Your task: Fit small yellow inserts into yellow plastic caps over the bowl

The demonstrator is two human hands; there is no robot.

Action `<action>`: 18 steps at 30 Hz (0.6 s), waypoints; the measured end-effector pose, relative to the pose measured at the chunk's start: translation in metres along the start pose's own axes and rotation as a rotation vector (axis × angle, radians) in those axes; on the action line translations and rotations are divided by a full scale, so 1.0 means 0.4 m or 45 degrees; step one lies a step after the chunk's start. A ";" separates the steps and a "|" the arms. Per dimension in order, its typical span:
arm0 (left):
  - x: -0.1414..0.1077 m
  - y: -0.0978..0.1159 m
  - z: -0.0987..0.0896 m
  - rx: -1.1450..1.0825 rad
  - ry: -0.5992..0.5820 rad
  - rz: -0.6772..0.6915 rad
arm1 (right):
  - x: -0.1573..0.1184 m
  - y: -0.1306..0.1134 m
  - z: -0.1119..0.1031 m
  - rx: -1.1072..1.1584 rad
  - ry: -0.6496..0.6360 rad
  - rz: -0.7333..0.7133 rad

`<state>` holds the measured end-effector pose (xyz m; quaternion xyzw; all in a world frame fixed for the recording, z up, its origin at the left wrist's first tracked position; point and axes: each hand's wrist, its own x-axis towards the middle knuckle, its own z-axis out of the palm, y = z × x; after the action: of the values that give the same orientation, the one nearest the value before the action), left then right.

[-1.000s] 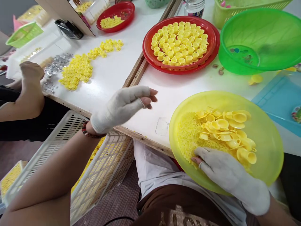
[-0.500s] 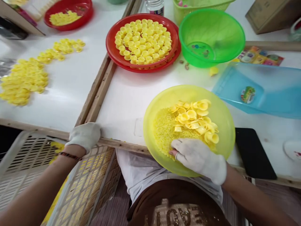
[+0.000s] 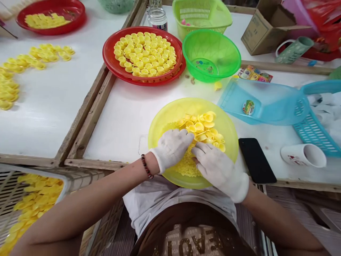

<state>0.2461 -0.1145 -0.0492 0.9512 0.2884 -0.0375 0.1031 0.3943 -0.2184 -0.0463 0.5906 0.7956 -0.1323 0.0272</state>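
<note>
Both my hands are in white gloves over a translucent yellow basin [image 3: 226,124]. Small yellow granules [image 3: 188,169] cover part of its bottom, and a heap of yellow plastic cups [image 3: 204,126] with flared rims lies on the far side. My left hand [image 3: 174,145] comes in from the left, its bent fingers against the near edge of the heap. Opposite it, my right hand [image 3: 213,163] has its fingers curled over the granules, almost meeting the left fingertips. What either hand pinches is hidden.
Red trays [image 3: 108,58] hold rows of yellow cups, with a green bowl [image 3: 213,53] beside them. To the right are a blue scoop [image 3: 279,110], a black phone [image 3: 257,160] and a white mug [image 3: 302,155]. A crate [image 3: 64,188] of yellow pieces stands below the table's left edge.
My left hand has moved from the table edge by the crate into the basin, beside my right hand. The right hand stays low over the granules. The camera view has shifted to the right.
</note>
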 end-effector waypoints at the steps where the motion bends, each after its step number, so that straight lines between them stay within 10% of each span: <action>1: 0.008 0.004 0.010 -0.011 0.013 -0.009 | 0.010 -0.006 0.000 -0.072 0.009 0.068; 5: -0.009 -0.019 0.014 -0.251 0.218 -0.212 | 0.056 -0.033 0.006 -0.190 -0.108 0.164; 11: -0.064 -0.057 -0.003 -1.344 0.287 -0.506 | 0.069 -0.009 0.009 0.238 -0.186 0.049; 18: -0.058 -0.021 0.018 -1.541 0.257 -0.464 | 0.071 0.040 -0.055 1.832 0.526 0.149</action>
<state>0.2221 -0.1217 -0.0547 0.6591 0.4238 0.2050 0.5864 0.4033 -0.1821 -0.0337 0.5167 0.4690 -0.5045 -0.5086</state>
